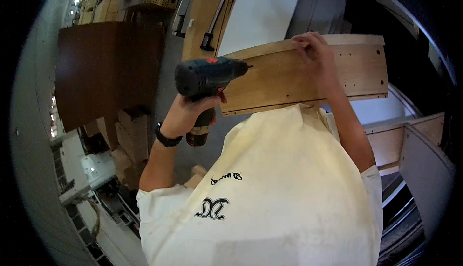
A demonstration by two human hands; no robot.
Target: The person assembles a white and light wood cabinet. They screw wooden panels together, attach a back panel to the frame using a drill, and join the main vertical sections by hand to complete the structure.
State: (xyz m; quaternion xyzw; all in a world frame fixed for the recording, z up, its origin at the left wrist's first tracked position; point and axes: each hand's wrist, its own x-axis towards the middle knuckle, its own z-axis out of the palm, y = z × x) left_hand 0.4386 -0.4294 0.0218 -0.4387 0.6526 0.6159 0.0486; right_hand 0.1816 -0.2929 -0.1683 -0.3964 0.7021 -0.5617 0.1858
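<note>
Drill (205,78) and wooden panel (270,82) are both in front of the person's pale shirt (299,169). Fingers of the left hand (185,114) wrap the drill's grip below the motor housing, with the bit pointing rightward over the panel's left part; whether it touches the wood cannot be told. The right hand (319,61) is at the panel's far edge, its fingers curled and fairly close together; whether they pinch something small or merely rest there cannot be told. The panel runs crosswise, near edge close to the shirt, and past its far left side a wooden counter (194,36) carries a caliper (207,40).

The drill should feel dense and rigid, its weight split between motor end and battery foot, so the balanced hold is high on the grip, clear of the chuck. The panel looks stiff and moderately light for its length, smooth enough to slide under a push; the far edge seems a sure place to steady it. Its corners and the dark-grooved near edge would probably chip if knocked.
</note>
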